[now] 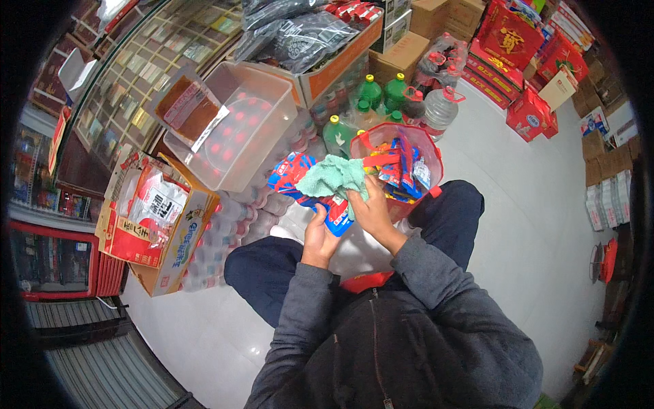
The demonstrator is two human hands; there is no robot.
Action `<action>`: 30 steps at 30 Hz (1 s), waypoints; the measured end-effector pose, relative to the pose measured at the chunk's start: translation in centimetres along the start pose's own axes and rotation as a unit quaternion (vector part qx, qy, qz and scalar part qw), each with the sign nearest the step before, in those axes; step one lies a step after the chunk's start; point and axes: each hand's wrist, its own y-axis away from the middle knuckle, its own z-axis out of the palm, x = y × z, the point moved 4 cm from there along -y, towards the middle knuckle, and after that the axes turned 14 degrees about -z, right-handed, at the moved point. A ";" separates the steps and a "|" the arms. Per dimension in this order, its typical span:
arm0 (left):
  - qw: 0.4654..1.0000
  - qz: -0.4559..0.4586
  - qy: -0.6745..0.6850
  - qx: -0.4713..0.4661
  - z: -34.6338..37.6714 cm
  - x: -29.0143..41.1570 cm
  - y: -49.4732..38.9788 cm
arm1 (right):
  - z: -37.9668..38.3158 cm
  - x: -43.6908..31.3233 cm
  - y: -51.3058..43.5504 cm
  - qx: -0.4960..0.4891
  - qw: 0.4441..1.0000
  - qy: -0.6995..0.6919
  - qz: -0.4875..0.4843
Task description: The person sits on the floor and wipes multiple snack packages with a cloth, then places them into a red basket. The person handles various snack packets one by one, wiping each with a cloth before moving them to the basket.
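Note:
A blue and red plastic package (337, 221) rests in my left hand (320, 237), with the thumb on its near edge. My right hand (375, 212) grips a pale green cloth (332, 176), which lies over part of the package. Just beyond, several similar blue and red packages (287, 174) sit on shrink-wrapped bottles. To the right of the cloth stands a red-rimmed bag (434, 163) with red handles, holding blue and yellow packets (403, 168). Part of the held package is hidden beneath the cloth and my fingers.
A translucent plastic bin (255, 158) stands on the bottle packs (225, 245) at left, beside an open carton (176, 266). Green bottles (369, 92) and a large clear water jug (440, 110) are behind the bag. Red gift boxes (490, 76) line the far right.

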 end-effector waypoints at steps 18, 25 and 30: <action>0.981 0.006 -0.157 0.116 4.1 -1.6 -8.4 | -11.7 7.6 -2.3 0.282 0.920 -0.188 0.199; 0.846 -0.024 -0.516 0.136 4.1 -6.1 -16.6 | -16.1 5.8 -3.6 0.307 0.933 -0.142 0.122; 0.637 0.040 -0.743 0.200 4.1 -9.2 -20.2 | -16.7 5.5 -3.1 0.327 0.923 -0.149 0.138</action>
